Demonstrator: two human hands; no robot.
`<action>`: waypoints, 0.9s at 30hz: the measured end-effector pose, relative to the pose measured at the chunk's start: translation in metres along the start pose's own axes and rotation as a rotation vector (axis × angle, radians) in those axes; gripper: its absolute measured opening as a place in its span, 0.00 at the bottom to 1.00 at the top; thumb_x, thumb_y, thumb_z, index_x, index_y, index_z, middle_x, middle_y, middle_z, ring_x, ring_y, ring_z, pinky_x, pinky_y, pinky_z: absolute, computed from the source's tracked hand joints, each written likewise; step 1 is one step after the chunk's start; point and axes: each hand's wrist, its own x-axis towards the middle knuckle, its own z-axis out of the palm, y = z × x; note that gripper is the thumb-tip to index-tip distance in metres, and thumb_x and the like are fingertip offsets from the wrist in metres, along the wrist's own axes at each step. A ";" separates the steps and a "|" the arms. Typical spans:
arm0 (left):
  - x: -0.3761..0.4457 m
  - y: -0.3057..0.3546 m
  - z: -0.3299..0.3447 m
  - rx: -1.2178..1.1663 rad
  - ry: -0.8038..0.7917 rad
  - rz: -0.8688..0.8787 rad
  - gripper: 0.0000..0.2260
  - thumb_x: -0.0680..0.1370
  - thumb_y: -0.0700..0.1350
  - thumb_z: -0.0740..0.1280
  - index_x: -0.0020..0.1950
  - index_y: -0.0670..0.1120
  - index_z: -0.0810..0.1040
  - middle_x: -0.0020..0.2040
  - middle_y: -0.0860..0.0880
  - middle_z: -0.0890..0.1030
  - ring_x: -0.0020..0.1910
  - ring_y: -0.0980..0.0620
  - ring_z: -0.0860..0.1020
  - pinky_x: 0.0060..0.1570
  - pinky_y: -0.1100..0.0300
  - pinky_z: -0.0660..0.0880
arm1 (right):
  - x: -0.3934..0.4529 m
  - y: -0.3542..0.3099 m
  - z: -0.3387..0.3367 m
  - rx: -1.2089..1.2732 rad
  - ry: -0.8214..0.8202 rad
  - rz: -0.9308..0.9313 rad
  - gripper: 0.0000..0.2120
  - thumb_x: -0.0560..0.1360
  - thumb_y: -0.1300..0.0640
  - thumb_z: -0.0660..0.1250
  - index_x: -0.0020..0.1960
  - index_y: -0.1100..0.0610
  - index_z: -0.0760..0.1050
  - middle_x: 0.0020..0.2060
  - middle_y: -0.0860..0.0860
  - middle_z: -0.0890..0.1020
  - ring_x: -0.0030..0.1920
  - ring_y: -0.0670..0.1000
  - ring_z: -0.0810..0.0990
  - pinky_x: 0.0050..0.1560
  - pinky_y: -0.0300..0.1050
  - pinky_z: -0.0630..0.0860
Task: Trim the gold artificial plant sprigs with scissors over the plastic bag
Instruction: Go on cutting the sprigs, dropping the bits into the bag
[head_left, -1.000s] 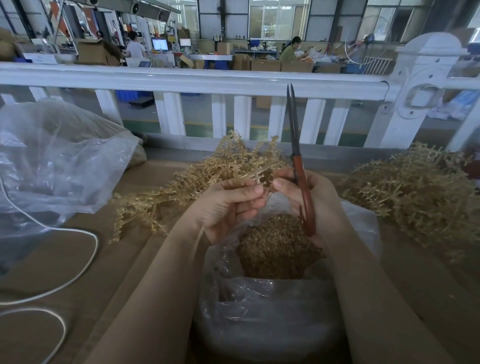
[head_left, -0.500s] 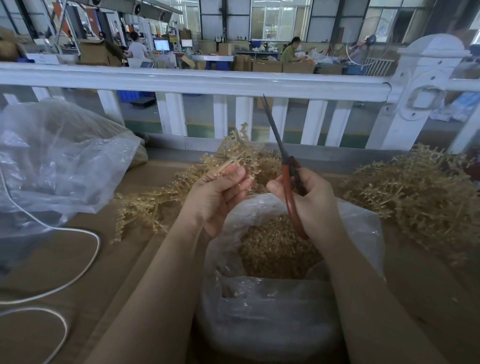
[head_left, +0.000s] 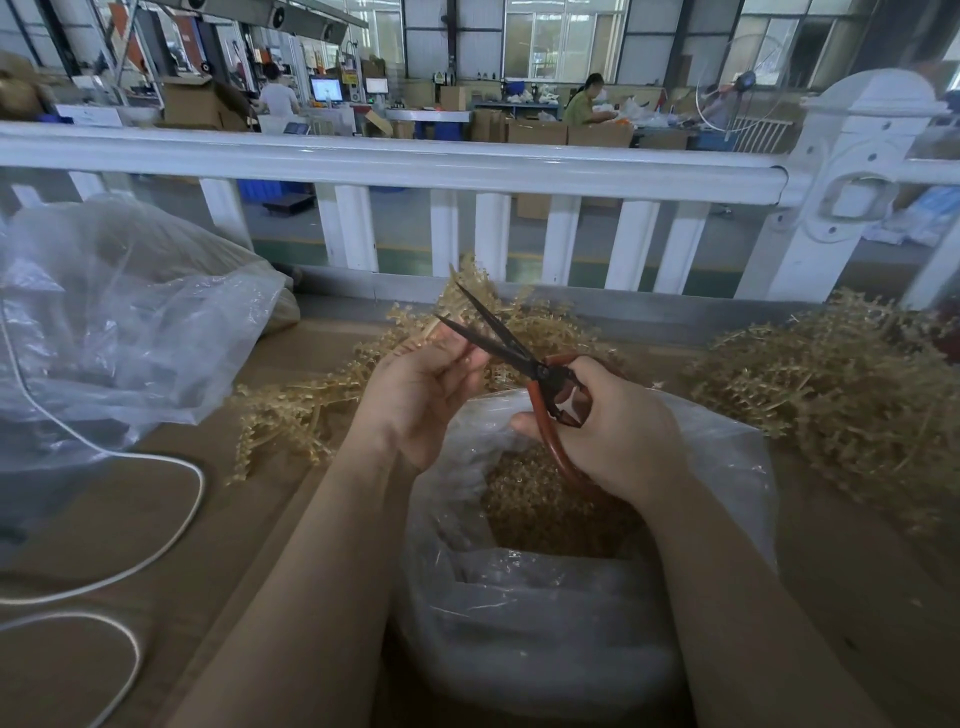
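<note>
My left hand (head_left: 423, 395) pinches a gold sprig (head_left: 457, 296) that sticks up above its fingertips. My right hand (head_left: 602, 431) grips the red handles of the scissors (head_left: 498, 338). The dark blades are spread and point up-left, straddling the sprig's stem just above my left fingers. Both hands hover over an open clear plastic bag (head_left: 727, 457) holding a heap of gold trimmings (head_left: 545, 509). A pile of gold sprigs (head_left: 311, 405) lies behind my left hand, and a larger pile of gold sprigs (head_left: 831, 395) lies at the right.
A big crumpled clear bag (head_left: 119, 322) sits on the left of the brown tabletop (head_left: 114, 519). A white cord (head_left: 171, 535) loops across the table's left side. A white railing (head_left: 395, 161) runs along the far edge, with a workshop and people beyond.
The scissors swung from upright to tilted up-left, and the blades opened around the sprig. My left hand lifted the sprig slightly toward the blades.
</note>
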 end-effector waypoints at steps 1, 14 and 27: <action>0.000 0.000 0.000 0.001 0.001 0.001 0.06 0.78 0.36 0.64 0.47 0.45 0.80 0.44 0.48 0.85 0.40 0.55 0.84 0.39 0.64 0.80 | 0.000 0.000 0.000 -0.005 -0.002 -0.001 0.32 0.62 0.19 0.60 0.51 0.43 0.73 0.40 0.38 0.79 0.39 0.35 0.75 0.34 0.32 0.66; -0.001 0.001 0.000 0.020 0.016 0.084 0.06 0.78 0.35 0.65 0.46 0.43 0.80 0.42 0.47 0.86 0.39 0.55 0.85 0.40 0.64 0.80 | 0.001 -0.002 0.001 -0.054 0.032 -0.008 0.33 0.61 0.19 0.61 0.50 0.43 0.75 0.36 0.35 0.76 0.36 0.35 0.74 0.32 0.32 0.65; -0.003 0.003 -0.001 0.019 0.004 0.112 0.04 0.68 0.39 0.71 0.41 0.46 0.84 0.42 0.47 0.86 0.40 0.54 0.85 0.40 0.64 0.80 | -0.001 -0.003 0.001 -0.006 0.055 -0.030 0.31 0.59 0.19 0.59 0.47 0.43 0.75 0.31 0.35 0.73 0.32 0.37 0.73 0.32 0.35 0.65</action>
